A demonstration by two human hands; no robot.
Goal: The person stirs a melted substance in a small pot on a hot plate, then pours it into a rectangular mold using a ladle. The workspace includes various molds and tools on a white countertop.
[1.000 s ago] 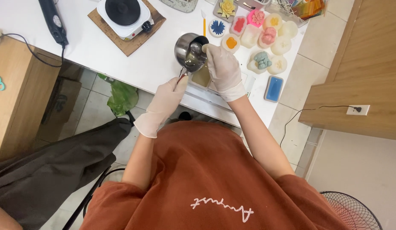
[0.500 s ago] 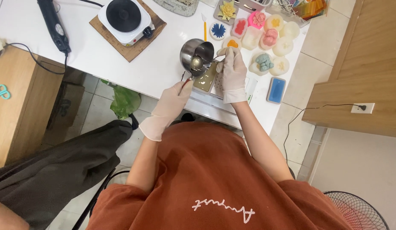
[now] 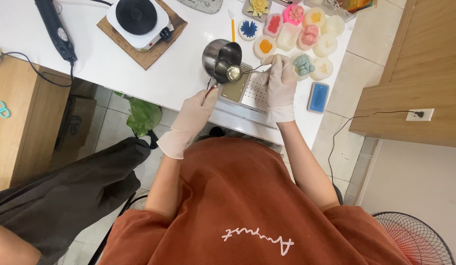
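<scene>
My left hand (image 3: 196, 110), in a pale glove, grips the handle of a small steel pot (image 3: 221, 59) that is tilted over a rectangular mould (image 3: 234, 90) filled with tan liquid. My right hand (image 3: 279, 78), also gloved, holds a metal spoon (image 3: 236, 72) whose bowl sits at the pot's lip above the mould. The mould rests beside a white perforated tray (image 3: 257, 93) on the white table (image 3: 105, 59).
Several coloured flower-shaped pieces in round moulds (image 3: 306, 37) lie behind my right hand, with a blue rectangular mould (image 3: 318, 97) to the right. A hot plate (image 3: 138, 18) on a wooden board and a black tool (image 3: 53, 29) sit at the left. A fan (image 3: 414, 235) stands on the floor.
My right hand moved off the pot's rim to the right and now holds the spoon at the lip. The pot stays tilted over the mould.
</scene>
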